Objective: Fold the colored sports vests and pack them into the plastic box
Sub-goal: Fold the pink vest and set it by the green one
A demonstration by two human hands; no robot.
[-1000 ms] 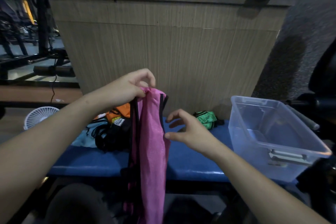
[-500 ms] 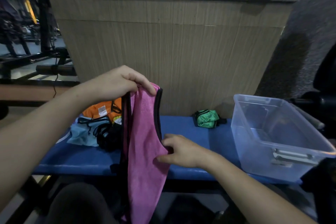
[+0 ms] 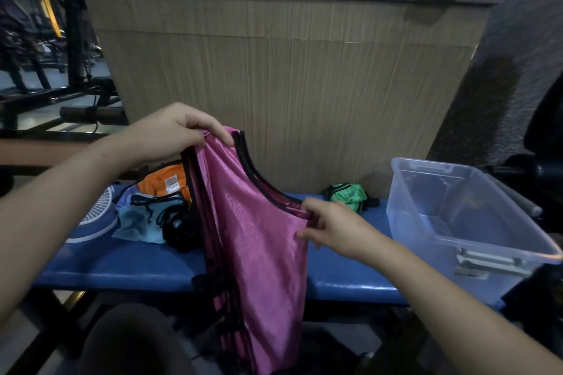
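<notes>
Pink mesh fills the middle of the head view: a pink vest (image 3: 256, 240) with black trim hangs from two grips, its lower part falling past the front edge of the blue padded bench (image 3: 122, 265) toward the floor. The left hand (image 3: 170, 134) pinches the top of a shoulder strap, fingers curled over the fabric and thumb beneath. Lower and to the right of that pinch, the right hand (image 3: 338, 228) grips the vest's side edge just under the armhole curve, fingertips folded onto the cloth, so the trimmed edge runs in a slope from one grip down to the other.

Behind and just below the left grip lies a heap on the bench — an orange vest (image 3: 161, 181) with a white label, a light blue cloth (image 3: 137, 225) and a tangle of black straps (image 3: 179, 222). Further left of it, a small white fan (image 3: 97, 210) sits by the bench edge. Beyond the right grip, a folded green vest (image 3: 347, 195) rests on the bench against the panel. Right of that hand stands the clear plastic box (image 3: 475, 256), open-topped, on the bench end; I cannot make out any vest inside it.

Behind the bench rises a tall wood-grain panel (image 3: 289, 76). To the left — dim gym frames (image 3: 73, 39) and a shiny floor; to the right, a grey textured wall (image 3: 511, 49). The room is poorly lit, with a few ceiling lights showing above the panel.
</notes>
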